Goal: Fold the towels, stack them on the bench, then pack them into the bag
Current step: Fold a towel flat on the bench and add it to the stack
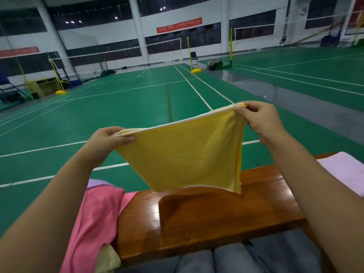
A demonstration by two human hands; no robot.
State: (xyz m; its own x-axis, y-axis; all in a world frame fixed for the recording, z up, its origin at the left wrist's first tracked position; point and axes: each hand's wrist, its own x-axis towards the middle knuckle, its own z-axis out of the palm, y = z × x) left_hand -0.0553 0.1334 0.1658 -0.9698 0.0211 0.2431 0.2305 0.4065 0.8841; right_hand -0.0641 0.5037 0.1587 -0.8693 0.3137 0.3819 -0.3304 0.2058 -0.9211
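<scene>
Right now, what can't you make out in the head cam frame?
- Bag: not in view anywhere.
- Pink towel: runs off the bottom edge, left arm covers part; folded or not, cannot tell.
- Pale pink towel: cut off by the right edge.
- Bench: middle hidden behind the yellow towel held up by the left hand and right hand.
- Red banner: text blurred, too small.

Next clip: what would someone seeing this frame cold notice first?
The yellow towel, already folded double, hangs in mid-air at centre frame, pinched at its top corners by the left hand and the right hand. Under it runs the glossy wooden bench, with a heap of pink towels at its left end and a pale pink towel lying at its right end.
</scene>
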